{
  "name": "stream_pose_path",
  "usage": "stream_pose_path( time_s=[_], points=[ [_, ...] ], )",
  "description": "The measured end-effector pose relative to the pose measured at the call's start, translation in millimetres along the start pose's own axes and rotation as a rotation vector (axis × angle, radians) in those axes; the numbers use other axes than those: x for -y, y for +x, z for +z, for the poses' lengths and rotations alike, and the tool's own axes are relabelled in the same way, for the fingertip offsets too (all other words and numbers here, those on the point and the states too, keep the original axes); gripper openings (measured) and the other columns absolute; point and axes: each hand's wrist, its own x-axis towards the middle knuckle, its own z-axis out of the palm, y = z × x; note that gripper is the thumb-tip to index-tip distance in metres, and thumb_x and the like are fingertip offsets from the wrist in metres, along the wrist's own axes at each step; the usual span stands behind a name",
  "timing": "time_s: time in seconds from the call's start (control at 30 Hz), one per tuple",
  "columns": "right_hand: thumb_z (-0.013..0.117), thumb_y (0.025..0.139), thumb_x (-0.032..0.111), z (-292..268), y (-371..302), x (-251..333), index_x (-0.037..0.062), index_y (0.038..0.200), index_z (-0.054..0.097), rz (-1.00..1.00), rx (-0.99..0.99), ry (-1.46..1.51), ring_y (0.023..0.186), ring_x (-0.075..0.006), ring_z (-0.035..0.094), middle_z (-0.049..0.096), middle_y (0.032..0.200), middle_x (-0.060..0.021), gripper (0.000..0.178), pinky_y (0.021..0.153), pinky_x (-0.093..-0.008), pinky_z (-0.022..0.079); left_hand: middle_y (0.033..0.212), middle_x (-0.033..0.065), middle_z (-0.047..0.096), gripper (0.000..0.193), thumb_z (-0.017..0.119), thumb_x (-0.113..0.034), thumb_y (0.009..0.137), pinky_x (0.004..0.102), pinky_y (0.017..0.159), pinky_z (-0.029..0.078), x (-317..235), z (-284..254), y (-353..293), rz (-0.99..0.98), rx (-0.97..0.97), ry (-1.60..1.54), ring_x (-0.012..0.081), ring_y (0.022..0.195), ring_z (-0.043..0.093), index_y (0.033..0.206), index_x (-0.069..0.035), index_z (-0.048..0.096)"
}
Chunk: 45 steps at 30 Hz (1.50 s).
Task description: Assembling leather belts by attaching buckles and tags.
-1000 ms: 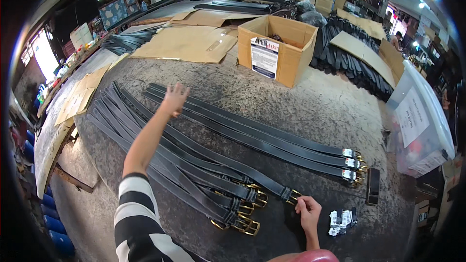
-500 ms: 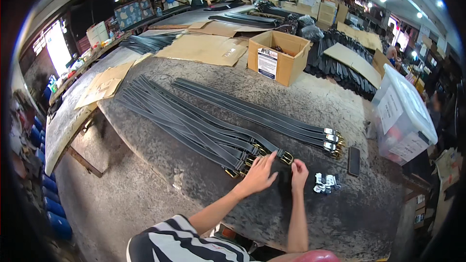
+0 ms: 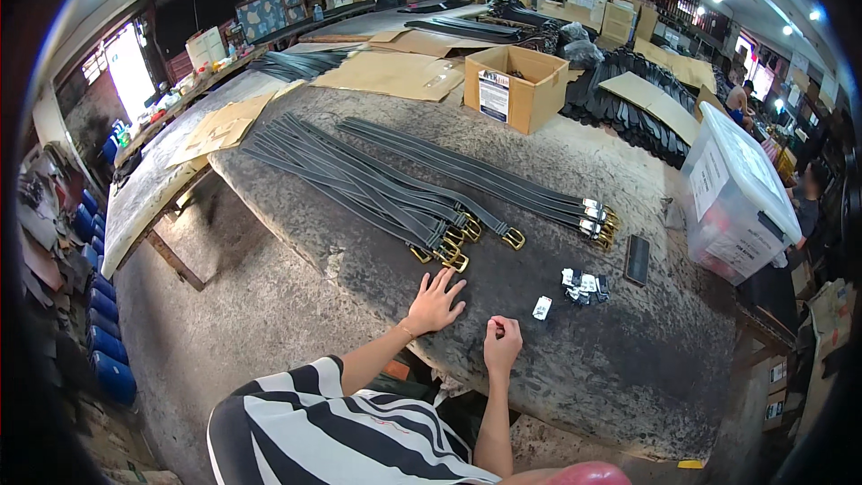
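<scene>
Black belts (image 3: pixel 377 189) lie just beyond both hands (image 3: pixel 467 323) on the table (image 3: pixel 575 368).

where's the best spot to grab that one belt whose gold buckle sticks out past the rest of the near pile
Probably at the buckle end: the gold buckle lies clear of the near pile on bare table, facing the person. Pinch the strap just behind it, coming from the near edge, where the right hand is closest.
</scene>
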Motion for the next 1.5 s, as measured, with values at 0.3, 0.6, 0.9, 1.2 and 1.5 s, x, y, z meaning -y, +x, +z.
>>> stream_pose_path(
  time_s=[0.3,0.6,0.9,1.2,1.5],
  points=[
    [0.067,0.085,0.006,3,-6,-7,0.0058,0.084,0.065,-0.193,0.03,-0.126,0.086,-0.0343,0.061,0.063,0.089,-0.0129,0.002,0.077,-0.0448,0.05,0.152,0.0191,0.04,0.054,0.055,-0.045,0.096,0.0579,0.118,0.023,2,4,-3,-0.02,-0.027,-0.092,0.0353,0.143,0.035,0.141,-0.014,0.052],
    [0.07,0.084,0.003,10,-28,27,0.0022,0.097,0.067,-0.353,-0.079,-0.369,0.097,-0.0349,0.059,0.061,0.101,-0.0131,0.013,0.085,-0.0439,0.05,0.148,0.0155,0.045,0.049,0.066,-0.035,0.089,0.0606,0.114,0.027,16,3,17,-0.035,-0.114,-0.203,0.0337,0.141,0.038,0.131,-0.009,0.059],
    [0.07,0.092,0.017,-18,-29,4,0.0006,0.1,0.067,0.173,-0.339,-0.63,0.11,-0.0348,0.054,0.057,0.111,-0.0169,0.019,0.091,-0.0445,0.046,0.151,0.0136,0.041,0.048,0.067,-0.034,0.089,0.0597,0.116,0.024,5,8,12,-0.043,-0.072,-0.263,0.0312,0.143,0.035,0.13,-0.009,0.06],
    [0.07,0.092,0.011,-6,-26,-17,-0.0097,0.104,0.066,-0.021,-0.462,-0.735,0.114,-0.0412,0.054,0.056,0.125,-0.0274,0.024,0.098,-0.0456,0.043,0.154,0.0177,0.038,0.05,0.062,-0.037,0.091,0.0599,0.119,0.018,13,7,8,-0.047,-0.135,-0.254,0.0339,0.145,0.032,0.132,-0.008,0.059],
    [0.059,0.099,0.016,-15,-39,-1,-0.0035,0.102,0.061,0.286,-0.335,-0.614,0.104,-0.0387,0.055,0.06,0.113,-0.0227,0.02,0.09,-0.0457,0.043,0.15,0.0168,0.041,0.049,0.063,-0.038,0.092,0.0605,0.115,0.026,10,-1,-2,-0.03,-0.069,-0.198,0.0333,0.143,0.034,0.132,-0.01,0.058]
  ],
)
